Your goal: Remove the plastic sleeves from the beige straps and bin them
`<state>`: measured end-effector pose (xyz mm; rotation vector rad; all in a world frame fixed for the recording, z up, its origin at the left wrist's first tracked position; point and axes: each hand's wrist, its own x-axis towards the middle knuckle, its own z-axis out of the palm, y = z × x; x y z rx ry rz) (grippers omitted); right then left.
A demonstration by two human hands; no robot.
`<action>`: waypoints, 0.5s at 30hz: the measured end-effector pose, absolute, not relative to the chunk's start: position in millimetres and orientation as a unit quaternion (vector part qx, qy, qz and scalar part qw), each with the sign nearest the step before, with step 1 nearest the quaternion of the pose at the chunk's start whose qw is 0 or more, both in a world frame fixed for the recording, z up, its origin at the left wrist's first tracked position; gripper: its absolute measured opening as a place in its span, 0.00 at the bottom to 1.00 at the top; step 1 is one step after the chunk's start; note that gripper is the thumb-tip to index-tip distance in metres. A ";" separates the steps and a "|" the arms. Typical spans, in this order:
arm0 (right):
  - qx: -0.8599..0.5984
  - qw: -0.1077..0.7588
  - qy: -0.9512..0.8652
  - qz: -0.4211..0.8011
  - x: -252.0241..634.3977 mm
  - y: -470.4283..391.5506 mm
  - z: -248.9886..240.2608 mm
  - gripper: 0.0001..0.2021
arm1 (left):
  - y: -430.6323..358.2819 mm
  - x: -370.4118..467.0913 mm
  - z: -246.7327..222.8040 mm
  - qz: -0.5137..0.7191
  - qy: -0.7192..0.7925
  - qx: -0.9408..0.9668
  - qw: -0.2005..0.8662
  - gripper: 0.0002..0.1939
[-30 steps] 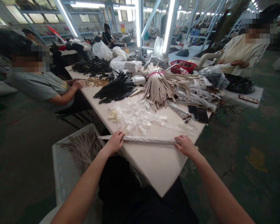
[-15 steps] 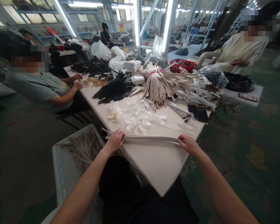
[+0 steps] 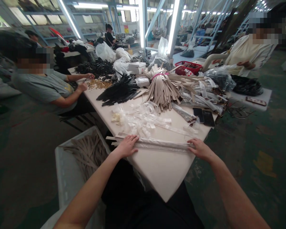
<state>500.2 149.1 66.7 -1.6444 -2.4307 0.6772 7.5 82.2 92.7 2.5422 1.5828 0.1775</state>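
Note:
A bundle of long pale strips [image 3: 162,145], partly in clear plastic, lies across the near part of the white table [image 3: 166,171]. My left hand [image 3: 129,146] rests over its left part with fingers somewhat spread, and strip ends stick out to the left beyond it. At the right end, my right hand [image 3: 197,148] has its fingertips on the bundle, thumb and fingers bent around the end. Just behind lie crumpled clear plastic sleeves [image 3: 140,119]. A large beige strip bundle [image 3: 163,89] tied with a pink band stands farther back.
Black strips [image 3: 119,90], gold-coloured pieces [image 3: 98,84], a red basket [image 3: 187,68] and two phones [image 3: 203,116] are on the table. A white bin [image 3: 59,159] of strips stands at lower left. People sit at left and right.
My left hand has shifted right along the bundle and its fingers have spread. The strips now fan out at the left end. The left person's hands have moved apart.

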 end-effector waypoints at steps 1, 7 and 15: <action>-0.533 0.072 -0.815 0.213 492.1 145.5 67.2 0.21 | 83.1 8.1 92.1 0.054 0.523 0.848 0.072 0.34; -0.490 0.036 -0.853 0.175 453.1 124.8 67.6 0.23 | 84.4 17.1 92.0 0.057 0.521 0.850 0.055 0.23; -0.462 -0.041 -0.881 0.093 423.2 116.4 68.6 0.09 | 80.8 25.3 80.7 0.009 0.506 0.863 0.019 0.13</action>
